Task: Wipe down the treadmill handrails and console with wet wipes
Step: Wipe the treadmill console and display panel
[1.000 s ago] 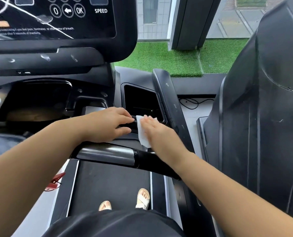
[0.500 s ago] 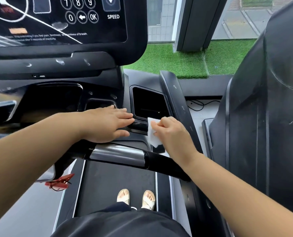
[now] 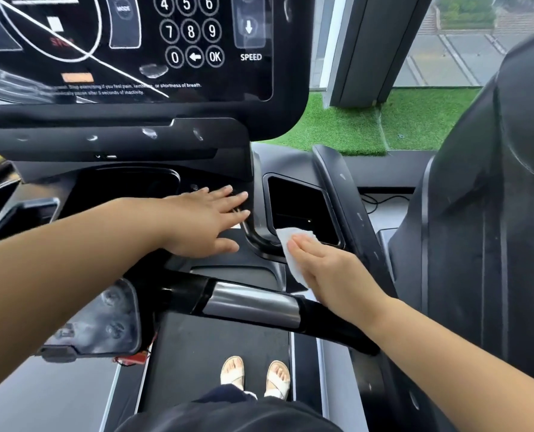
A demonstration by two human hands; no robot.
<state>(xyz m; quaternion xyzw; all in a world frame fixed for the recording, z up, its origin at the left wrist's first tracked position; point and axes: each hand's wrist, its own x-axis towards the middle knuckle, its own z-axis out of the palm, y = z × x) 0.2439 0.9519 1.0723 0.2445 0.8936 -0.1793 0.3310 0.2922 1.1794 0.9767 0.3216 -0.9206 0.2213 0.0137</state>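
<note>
The glossy black treadmill console (image 3: pixel 134 67) carries white digits 4 to 9 and 0, "OK", "MODE", "SPEED", and small print: "Stop exercising if you feel pain… shortness of breath."

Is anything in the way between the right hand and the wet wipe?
Nothing visible. The right hand lies flat directly on the wet wipe, pressing it against the console rim beside the side pocket. The left hand rests apart, further left.
</note>
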